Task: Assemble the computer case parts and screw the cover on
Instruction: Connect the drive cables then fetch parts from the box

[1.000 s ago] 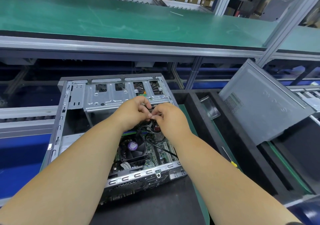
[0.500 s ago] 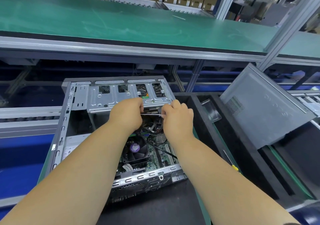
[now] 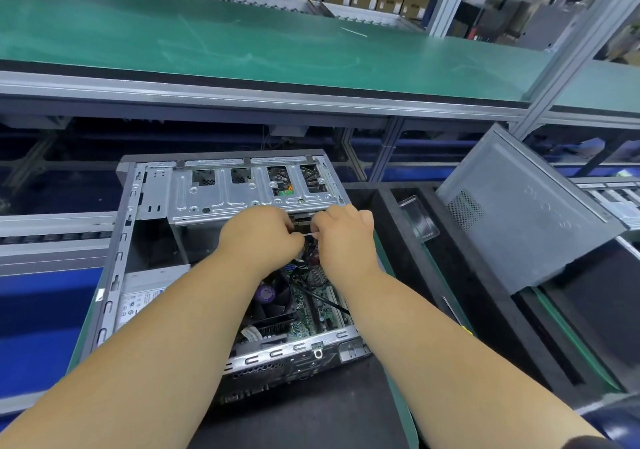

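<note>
Open computer case point(image 3: 145, 240) lies on its side on a dark mat, w/ the drive cage point(image 3: 242, 189) at the far end and the motherboard point(image 3: 311, 306) + CPU fan point(image 3: 273, 296) exposed nearer the camera. Both hands are inside, just below the cage edge. Left hand point(image 3: 258, 237) and right hand point(image 3: 346, 237) each have fingers curled, pinching opp. ends of a thin pale strip point(image 3: 310, 234), prob. a cable tie, stretched straight btwn them over a bundle of dark cables point(image 3: 308, 251); exact fingertip contact is hidden by the knuckles. PSU point(image 3: 145, 296) w/ label sits at the case's left. Grey side cover point(image 3: 519, 213) leans tilted to the right, well apart from the case, resting in a black foam tray point(image 3: 398, 240). A yellow-handled screwdriver point(image 3: 457, 317) lies by the right forearm. Green conveyor shelf point(image 3: 242, 46) runs across above.
</note>
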`<action>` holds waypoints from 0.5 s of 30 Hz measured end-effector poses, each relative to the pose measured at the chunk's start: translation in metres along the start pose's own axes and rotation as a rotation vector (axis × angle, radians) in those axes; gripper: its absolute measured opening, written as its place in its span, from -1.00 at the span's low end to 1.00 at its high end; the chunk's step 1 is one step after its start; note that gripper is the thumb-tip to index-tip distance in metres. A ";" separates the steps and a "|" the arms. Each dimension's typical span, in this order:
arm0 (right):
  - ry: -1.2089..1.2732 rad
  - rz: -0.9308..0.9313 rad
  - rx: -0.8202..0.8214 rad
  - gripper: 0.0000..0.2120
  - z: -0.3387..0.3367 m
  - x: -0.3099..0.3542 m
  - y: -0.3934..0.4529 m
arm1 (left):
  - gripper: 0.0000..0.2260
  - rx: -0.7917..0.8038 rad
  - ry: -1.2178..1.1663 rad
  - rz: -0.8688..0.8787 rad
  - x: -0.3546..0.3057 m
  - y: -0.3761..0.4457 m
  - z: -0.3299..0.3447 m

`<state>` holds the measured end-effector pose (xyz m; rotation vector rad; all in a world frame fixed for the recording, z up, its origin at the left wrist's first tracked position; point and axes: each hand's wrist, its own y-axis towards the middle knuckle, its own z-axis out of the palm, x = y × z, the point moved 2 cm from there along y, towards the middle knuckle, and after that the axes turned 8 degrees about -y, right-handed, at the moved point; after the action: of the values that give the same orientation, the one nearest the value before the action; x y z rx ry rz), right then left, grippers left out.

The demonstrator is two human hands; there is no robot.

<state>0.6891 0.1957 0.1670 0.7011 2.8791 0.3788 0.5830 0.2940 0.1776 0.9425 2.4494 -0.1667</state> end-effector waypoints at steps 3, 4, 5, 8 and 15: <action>0.001 -0.024 -0.010 -0.78 0.001 0.000 0.001 | -0.84 0.065 -0.070 -0.005 0.003 0.003 0.005; -0.004 -0.032 -0.008 -0.79 0.001 0.001 0.001 | -0.88 0.099 -0.117 -0.010 0.002 0.003 0.007; -0.006 -0.034 -0.009 -0.79 0.001 0.001 0.001 | -0.91 0.120 -0.156 -0.020 0.002 0.004 0.010; -0.029 -0.010 -0.018 -0.80 0.002 0.000 0.001 | -0.94 0.157 -0.344 -0.151 0.006 0.005 0.013; -0.072 -0.001 0.018 -0.71 0.005 0.002 0.001 | -0.92 0.199 -0.789 -0.591 0.019 0.008 0.027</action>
<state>0.6889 0.1990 0.1622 0.7013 2.8180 0.3210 0.5874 0.3038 0.1453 0.1187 1.8912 -0.8243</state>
